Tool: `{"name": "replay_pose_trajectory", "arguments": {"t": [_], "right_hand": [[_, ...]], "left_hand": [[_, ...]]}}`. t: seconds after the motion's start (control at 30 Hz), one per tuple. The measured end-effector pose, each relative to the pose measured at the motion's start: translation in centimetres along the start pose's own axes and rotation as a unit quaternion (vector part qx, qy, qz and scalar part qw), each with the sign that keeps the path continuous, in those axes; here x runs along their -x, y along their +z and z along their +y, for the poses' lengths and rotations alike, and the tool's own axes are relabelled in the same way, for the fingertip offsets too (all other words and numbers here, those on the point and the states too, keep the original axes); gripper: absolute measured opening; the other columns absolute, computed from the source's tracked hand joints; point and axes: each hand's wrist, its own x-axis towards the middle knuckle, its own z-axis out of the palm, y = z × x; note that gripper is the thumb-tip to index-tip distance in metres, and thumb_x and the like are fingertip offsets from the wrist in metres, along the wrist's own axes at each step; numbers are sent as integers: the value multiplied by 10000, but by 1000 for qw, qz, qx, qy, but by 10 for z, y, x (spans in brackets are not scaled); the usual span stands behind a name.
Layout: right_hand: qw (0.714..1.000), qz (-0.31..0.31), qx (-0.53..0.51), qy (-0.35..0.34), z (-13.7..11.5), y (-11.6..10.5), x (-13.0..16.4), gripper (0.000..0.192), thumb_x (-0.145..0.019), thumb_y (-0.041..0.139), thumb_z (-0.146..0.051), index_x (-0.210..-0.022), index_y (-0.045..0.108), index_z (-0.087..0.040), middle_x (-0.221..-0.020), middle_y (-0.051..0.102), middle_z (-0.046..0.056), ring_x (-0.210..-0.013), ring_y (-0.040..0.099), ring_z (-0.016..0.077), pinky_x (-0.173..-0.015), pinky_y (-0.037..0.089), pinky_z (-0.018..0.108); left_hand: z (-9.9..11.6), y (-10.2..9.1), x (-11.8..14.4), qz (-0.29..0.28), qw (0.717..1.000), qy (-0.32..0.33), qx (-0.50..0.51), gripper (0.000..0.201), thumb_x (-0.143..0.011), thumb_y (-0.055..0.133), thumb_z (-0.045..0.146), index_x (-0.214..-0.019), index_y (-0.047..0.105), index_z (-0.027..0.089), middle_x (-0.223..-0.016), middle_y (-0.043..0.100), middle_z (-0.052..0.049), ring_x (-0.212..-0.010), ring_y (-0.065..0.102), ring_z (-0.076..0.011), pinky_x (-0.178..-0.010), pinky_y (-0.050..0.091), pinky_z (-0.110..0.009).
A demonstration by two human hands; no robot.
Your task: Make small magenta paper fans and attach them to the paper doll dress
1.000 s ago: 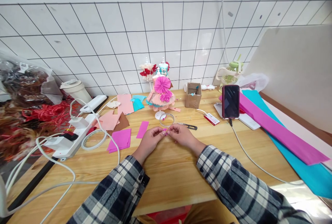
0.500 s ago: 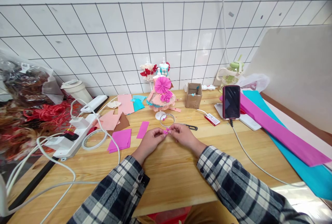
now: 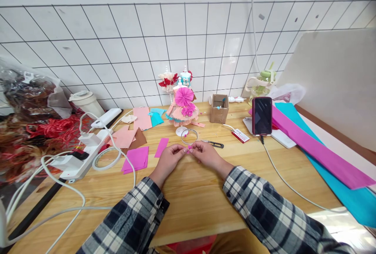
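Note:
My left hand (image 3: pixel 173 159) and my right hand (image 3: pixel 207 154) meet over the front middle of the table. Between their pinched fingertips is a small piece of magenta paper (image 3: pixel 188 149), gripped from both sides; its folds are too small to make out. Just behind it lies a thin metal ring (image 3: pixel 189 130), with a white disc (image 3: pixel 180 131) partly under it. To the right of my fingers rests a dark-handled cutter (image 3: pixel 216 144). A magenta paper strip (image 3: pixel 161 147) and magenta paper squares (image 3: pixel 135 160) lie left of my left hand.
Several dress forms in paper dresses (image 3: pixel 182 107) stand by the wall. A cardboard box (image 3: pixel 219 109), a phone (image 3: pixel 262 115) and long crepe paper sheets (image 3: pixel 320 148) are to the right. Leftward are a tape roll (image 3: pixel 98 164), a power strip (image 3: pixel 76 166) and loose white cables (image 3: pixel 84 193).
My fingertips have shifted very slightly around the small magenta paper. Everything else stays where it was.

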Motion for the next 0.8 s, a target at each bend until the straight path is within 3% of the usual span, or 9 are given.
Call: {"name": "replay_pose_trajectory", "arguments": {"t": [0.17,0.3,0.43,0.67,0.8], "right_hand": [[998,28,-57,19,0,0,0,302,-757,606,-380,-996,578,-199,-777,576,-24,-463,421,59,-418,357,193],[998,28,-50,8,1,-1,-2,254,-770,594,-418,-801,608,-167,-627,545,-27,-470,420,73,-449,353,201],[1000,24,-19,-9,1,-1,-2,232,-782,586,-390,-770,624,-161,-575,525,-33,-494,422,82,-482,341,205],[999,28,24,-26,0,0,0,218,-764,615,-378,-751,641,-161,-630,572,-18,-549,440,90,-525,348,212],[998,49,-5,-28,-2,7,-2,205,-761,615,-367,-749,616,-162,-663,593,-13,-563,471,97,-536,372,220]], "left_hand": [[2,1,1,-4,1000,-2,-8,247,-720,657,410,-741,665,164,-765,690,-24,-738,621,-188,-726,472,-283],[1,1,0,-16,1000,4,-22,291,-738,636,442,-786,691,161,-828,712,-44,-802,636,-215,-783,479,-316],[-2,1,-3,-19,999,44,3,358,-787,568,496,-809,707,167,-929,721,-65,-932,634,-239,-876,461,-343],[-3,2,-2,13,1000,12,-1,295,-695,685,446,-770,680,161,-781,706,-54,-767,639,-211,-741,492,-310],[-6,5,-5,34,998,4,61,270,-701,682,415,-761,670,152,-778,694,-46,-768,619,-197,-752,470,-296]]}}
